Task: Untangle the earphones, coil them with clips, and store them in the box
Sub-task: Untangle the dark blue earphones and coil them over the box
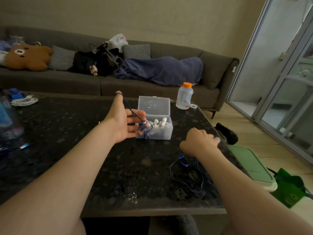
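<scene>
Well left of the box (163,133), at the far corner of the bench (118,175), lies a coil of white cable (24,101), out of the way of the work. Just left of the box the left hand (124,123) is raised with its palm turned toward the box, thumb up and fingers (139,114) stretched out and released rather than clenched. A dark blue earphone cord (142,128) is looped over the thumb tip and runs down across the fingers, so the hand seems to serve as a spool on which the cord is wound into a coil. The box stands open, lid upright behind it, and holds white earphones (159,123) already coiled inside; it sits close to the hand, probably so each finished coil can drop straight in. Right of the box the right hand (200,139) rests low on the bench, back upward, its fingers curled under and hidden, so whether they grasp anything cannot be told. Nearer the person than the box, beside the right forearm, another blue earphone set (183,164) lies loose among black clips (180,192), waiting within reach.
</scene>
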The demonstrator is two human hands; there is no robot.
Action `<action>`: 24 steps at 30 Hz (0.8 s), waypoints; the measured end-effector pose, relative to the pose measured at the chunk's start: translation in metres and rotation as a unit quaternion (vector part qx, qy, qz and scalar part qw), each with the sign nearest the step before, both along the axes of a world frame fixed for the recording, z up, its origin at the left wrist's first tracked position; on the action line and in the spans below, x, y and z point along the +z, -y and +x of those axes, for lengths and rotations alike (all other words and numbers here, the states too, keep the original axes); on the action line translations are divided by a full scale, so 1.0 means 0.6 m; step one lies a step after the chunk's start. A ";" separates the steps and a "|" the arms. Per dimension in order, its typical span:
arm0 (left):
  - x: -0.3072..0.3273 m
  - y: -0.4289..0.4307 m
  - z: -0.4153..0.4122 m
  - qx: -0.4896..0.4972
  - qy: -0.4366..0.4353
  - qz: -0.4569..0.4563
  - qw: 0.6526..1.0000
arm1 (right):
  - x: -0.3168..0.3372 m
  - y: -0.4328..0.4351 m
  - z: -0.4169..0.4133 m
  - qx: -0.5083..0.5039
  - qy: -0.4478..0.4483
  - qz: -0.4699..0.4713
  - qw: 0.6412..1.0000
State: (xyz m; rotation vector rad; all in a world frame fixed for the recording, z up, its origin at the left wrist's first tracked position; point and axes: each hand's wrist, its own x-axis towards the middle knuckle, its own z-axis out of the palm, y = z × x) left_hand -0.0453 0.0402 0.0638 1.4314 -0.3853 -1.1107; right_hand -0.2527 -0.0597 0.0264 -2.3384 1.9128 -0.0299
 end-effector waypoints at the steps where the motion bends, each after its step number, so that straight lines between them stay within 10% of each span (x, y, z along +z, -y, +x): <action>1: -0.001 0.000 0.000 -0.016 0.022 0.004 1.000 | 0.004 -0.006 0.009 0.052 0.039 -0.005 0.998; 6: 0.000 -0.002 -0.010 -0.062 0.066 0.012 0.996 | 0.016 -0.035 0.043 0.258 0.349 0.170 0.885; 13: 0.004 -0.001 -0.017 -0.046 0.068 0.031 0.996 | 0.001 -0.042 0.064 0.229 0.285 0.237 0.900; 18: -0.005 0.004 -0.001 -0.048 0.082 0.073 0.993 | 0.015 -0.041 0.046 0.197 0.382 0.333 0.839; 24: -0.015 0.006 0.010 -0.137 0.123 0.084 0.979 | 0.019 -0.026 0.031 0.156 0.439 0.209 0.860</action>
